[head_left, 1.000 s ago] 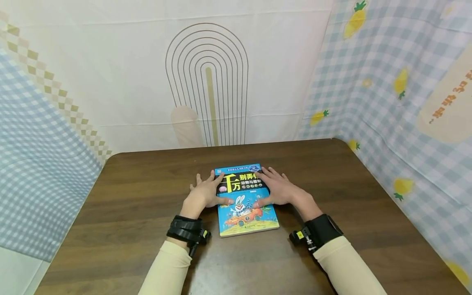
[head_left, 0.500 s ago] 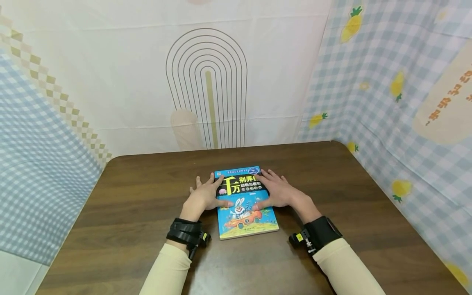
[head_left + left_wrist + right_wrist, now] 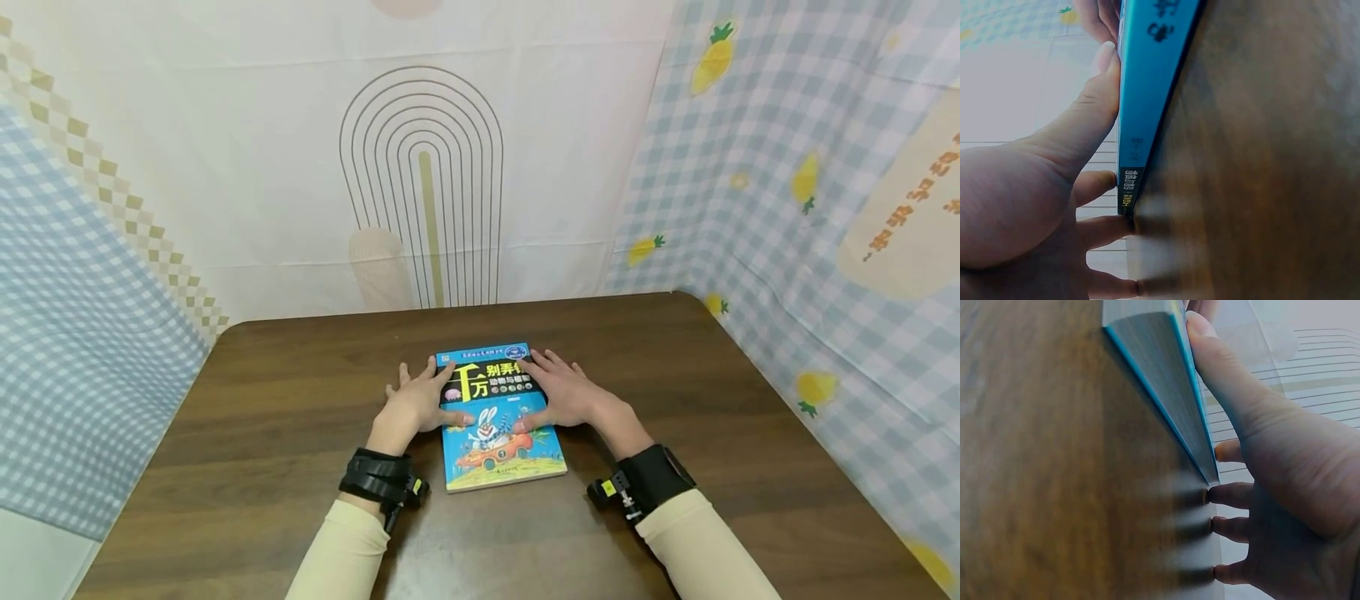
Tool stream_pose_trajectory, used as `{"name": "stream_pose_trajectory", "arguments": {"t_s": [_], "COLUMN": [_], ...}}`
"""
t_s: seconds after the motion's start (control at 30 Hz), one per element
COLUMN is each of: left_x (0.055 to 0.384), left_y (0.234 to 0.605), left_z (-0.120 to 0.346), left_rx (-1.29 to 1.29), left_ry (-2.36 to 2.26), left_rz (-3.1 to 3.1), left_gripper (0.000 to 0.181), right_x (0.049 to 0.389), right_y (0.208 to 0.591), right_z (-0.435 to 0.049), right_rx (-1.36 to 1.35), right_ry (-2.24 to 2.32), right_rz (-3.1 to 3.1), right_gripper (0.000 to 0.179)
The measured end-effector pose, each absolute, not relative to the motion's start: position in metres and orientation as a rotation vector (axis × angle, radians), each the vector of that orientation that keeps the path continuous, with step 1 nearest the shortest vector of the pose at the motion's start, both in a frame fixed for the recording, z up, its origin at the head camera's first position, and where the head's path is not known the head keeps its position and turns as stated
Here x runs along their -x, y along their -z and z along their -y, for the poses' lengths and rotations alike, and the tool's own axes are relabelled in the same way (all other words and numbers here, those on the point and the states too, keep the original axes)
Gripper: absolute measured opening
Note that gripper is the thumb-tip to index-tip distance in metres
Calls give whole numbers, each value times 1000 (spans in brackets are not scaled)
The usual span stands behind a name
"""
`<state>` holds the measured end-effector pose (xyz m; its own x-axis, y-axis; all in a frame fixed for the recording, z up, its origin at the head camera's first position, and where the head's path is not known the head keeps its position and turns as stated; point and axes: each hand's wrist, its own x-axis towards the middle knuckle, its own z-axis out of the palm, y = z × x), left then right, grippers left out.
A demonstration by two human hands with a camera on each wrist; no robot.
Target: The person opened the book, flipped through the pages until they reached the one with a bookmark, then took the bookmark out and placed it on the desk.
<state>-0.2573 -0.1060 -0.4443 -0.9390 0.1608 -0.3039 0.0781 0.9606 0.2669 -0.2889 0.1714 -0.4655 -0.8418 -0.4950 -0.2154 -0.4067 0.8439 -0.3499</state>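
A thick blue paperback book [image 3: 501, 471] lies flat on the brown table, its cover showing a white rabbit in an orange carrot car. My left hand [image 3: 411, 403] rests on its left side, fingers spread, thumb and index fingertip on the cover. On the opposite side my right hand [image 3: 573, 397] lies the same way, thumb pointing inward over the cover. The left wrist view shows the blue spine [image 3: 1147, 81], with other fingertips down on the table beside it. In the right wrist view the page edges [image 3: 1163, 375] face the camera, and several fingertips touch the wood.
The dark wood table [image 3: 285, 417] has rounded far corners. Behind it hangs a white cloth [image 3: 262, 167] printed with arches. Blue checked cloth [image 3: 757, 192] with pineapples covers the right side, and more checked cloth [image 3: 90, 333] hangs at the left.
The head view has tipped up slightly, so the table and cloth appear a little lower in it. Both hands and the book keep their places on the table.
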Motion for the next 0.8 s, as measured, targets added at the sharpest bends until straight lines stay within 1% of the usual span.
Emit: {"name": "stream_pose_trajectory", "arguments": {"t_s": [0.37, 0.6, 0.8], "left_x": [258, 259, 261], "left_y": [446, 447, 446], "left_z": [104, 103, 104], "left_rx": [-143, -126, -121], "left_ry": [-364, -380, -378], "left_rz": [-2779, -2767, -2768], "left_gripper": [105, 107, 108], "right_x": [288, 290, 296], "right_y": [465, 467, 470], "right_z": [-173, -178, -179], "right_rx": [694, 698, 651], "right_ry": [472, 521, 515], "right_rz": [-2706, -2804, -2846], "right_gripper": [122, 105, 102]}}
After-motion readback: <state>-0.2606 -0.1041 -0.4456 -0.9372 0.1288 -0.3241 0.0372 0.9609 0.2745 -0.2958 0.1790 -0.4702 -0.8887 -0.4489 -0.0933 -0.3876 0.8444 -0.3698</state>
